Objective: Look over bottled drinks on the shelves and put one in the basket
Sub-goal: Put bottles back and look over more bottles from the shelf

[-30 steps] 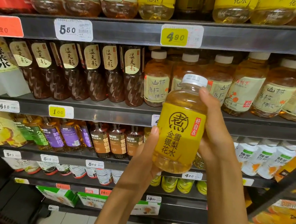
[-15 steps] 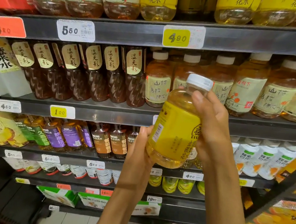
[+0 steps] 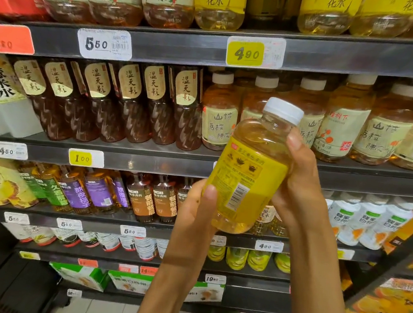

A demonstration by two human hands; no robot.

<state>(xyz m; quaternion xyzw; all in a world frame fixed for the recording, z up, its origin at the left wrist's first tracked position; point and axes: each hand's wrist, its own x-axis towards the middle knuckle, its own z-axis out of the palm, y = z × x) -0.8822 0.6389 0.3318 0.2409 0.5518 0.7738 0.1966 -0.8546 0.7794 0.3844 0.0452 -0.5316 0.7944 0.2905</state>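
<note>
A yellow-labelled drink bottle [image 3: 249, 183] with a white cap [image 3: 284, 111] is held up in front of the shelves [image 3: 161, 42], tilted to the right, with the barcode side of its label turned to the camera. It is gripped by both hands: the left hand [image 3: 195, 210] is curled round its lower part with the thumb on the label, and the right hand [image 3: 298, 188] is wrapped round its right side, with the thumb pressed at the shoulder. No basket can be seen. The bottle is full, so some weight is to be expected; the plastic wall probably gives a little under pressure, and the smooth label may be slippery. It is best held round the middle of the body, not by the cap.
</note>
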